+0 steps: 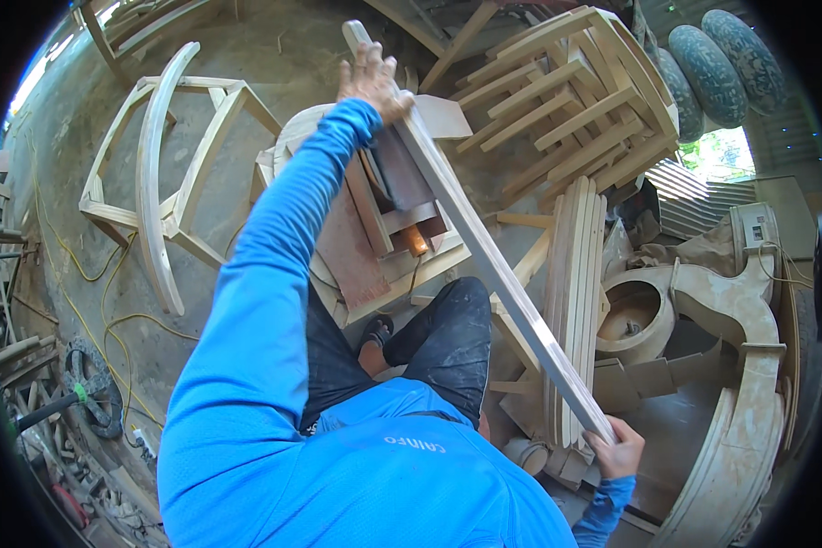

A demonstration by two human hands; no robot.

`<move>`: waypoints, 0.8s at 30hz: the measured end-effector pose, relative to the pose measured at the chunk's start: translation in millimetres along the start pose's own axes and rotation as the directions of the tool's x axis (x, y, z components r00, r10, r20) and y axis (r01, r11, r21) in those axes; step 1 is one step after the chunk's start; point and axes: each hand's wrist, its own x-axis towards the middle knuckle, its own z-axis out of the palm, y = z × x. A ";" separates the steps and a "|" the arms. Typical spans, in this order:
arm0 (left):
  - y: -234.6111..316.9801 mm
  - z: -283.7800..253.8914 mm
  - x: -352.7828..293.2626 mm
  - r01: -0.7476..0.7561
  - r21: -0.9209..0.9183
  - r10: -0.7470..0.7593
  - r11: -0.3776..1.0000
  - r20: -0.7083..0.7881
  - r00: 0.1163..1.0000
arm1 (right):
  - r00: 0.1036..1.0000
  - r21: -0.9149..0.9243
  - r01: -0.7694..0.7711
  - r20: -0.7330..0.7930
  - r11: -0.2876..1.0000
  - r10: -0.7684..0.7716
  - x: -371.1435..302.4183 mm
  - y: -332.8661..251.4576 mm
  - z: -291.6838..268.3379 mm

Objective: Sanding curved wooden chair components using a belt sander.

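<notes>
A long, narrow wooden board [498, 245] slants across the view from top centre down to the lower right. My left hand [372, 87] lies over its far part, fingers bent round it. At the near end my right hand [616, 447] grips the board, thumb on top. Below the board, close to my left forearm, stands a work stand [356, 265] with brown metal plates and an orange handle [415, 239]. The board hides part of this stand. Several stacked wooden strips [575, 292] stand just right of the board.
A wooden frame [187, 196] with a curved piece stands left on the floor. Far right of centre is a pile of slatted frames [566, 100]. A large band-saw-like machine [726, 301] fills the right. A yellow cable [110, 310] crosses the floor; a spoked wheel [91, 393] lies lower left.
</notes>
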 end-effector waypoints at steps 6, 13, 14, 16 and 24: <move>-39.3 -7.5 68.6 0.091 0.058 -0.092 0.994 0.007 0.996 | 0.982 -0.080 0.188 0.043 0.979 -0.185 57.3 -60.1 91.1; -23.5 -7.2 78.1 0.055 0.034 -0.051 0.998 -0.103 0.993 | 0.898 -0.121 0.434 -0.026 0.893 -0.440 134.1 -125.0 209.6; -23.1 -8.8 78.8 0.056 0.043 -0.051 0.997 -0.109 0.993 | 0.892 -0.144 0.443 -0.030 0.885 -0.451 144.6 -136.9 219.7; -25.9 -6.5 79.7 0.067 0.063 -0.062 0.996 -0.073 0.995 | 0.897 -0.167 0.436 -0.003 0.884 -0.443 165.2 -167.9 233.7; -11.4 -32.3 54.6 0.117 0.193 -0.122 0.974 0.011 0.993 | 0.851 -0.073 0.523 -0.014 0.849 -0.525 213.7 -214.0 271.6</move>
